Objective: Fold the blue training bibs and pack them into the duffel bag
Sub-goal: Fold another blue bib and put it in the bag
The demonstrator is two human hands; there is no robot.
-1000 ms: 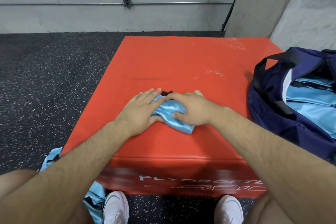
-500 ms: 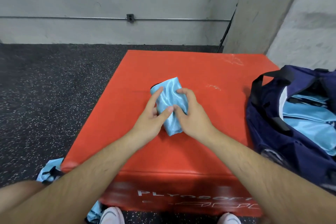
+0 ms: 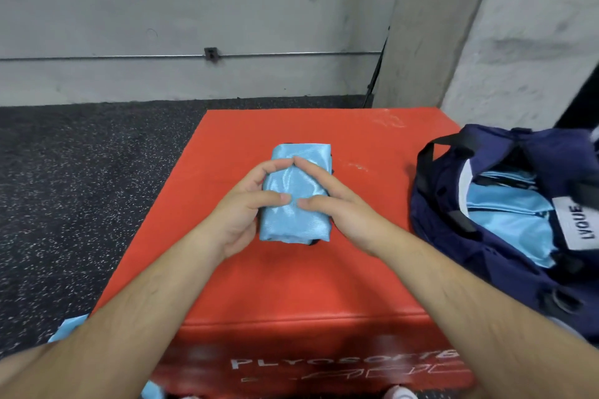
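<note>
Fingers: left hand (image 3: pixel 240 214) and right hand (image 3: pixel 340 207) curl round a folded blue bib (image 3: pixel 296 185), gripping its two long sides.
Bib: middle of the red plyo box (image 3: pixel 291 285) top, long axis running from near edge to far edge.
Duffel bag (image 3: pixel 453 236): navy, open, at the box's right edge.
Room: speckled dark floor (image 3: pixel 81 188), grey wall (image 3: pixel 227 10).

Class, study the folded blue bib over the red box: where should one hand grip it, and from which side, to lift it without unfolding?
Grip the folded bib across its middle, thumb on top, fingers under the right long edge, coming from above-right. It is a narrow layered bundle, so clamping the layers should keep the fold, and the duffel bag lies that side.
</note>
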